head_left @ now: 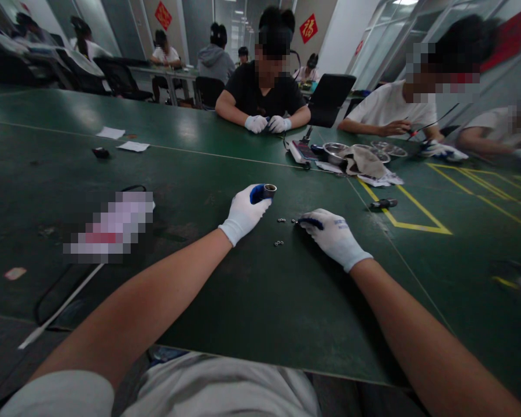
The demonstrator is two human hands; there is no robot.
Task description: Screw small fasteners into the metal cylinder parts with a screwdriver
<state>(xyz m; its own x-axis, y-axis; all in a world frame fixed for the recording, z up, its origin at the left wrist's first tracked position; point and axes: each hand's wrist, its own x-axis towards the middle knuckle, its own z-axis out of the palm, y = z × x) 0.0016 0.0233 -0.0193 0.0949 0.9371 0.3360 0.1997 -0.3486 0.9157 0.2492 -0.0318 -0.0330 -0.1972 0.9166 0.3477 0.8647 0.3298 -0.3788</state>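
My left hand, in a white glove with blue palm, is closed around a small metal cylinder whose open round end faces up. Several small shiny metal rings lie on the green table between my hands, one group farther off and another nearer me. My right hand, gloved the same way, rests low over the table with its fingers together at another small metal ring. Whether its fingertips grip that piece is too small to tell.
Metal bowls, a grey cloth and a device lie beyond my hands. A dark tool is near yellow tape at right. A blurred-out item and cable are at left. People with gloved hands sit across the green table.
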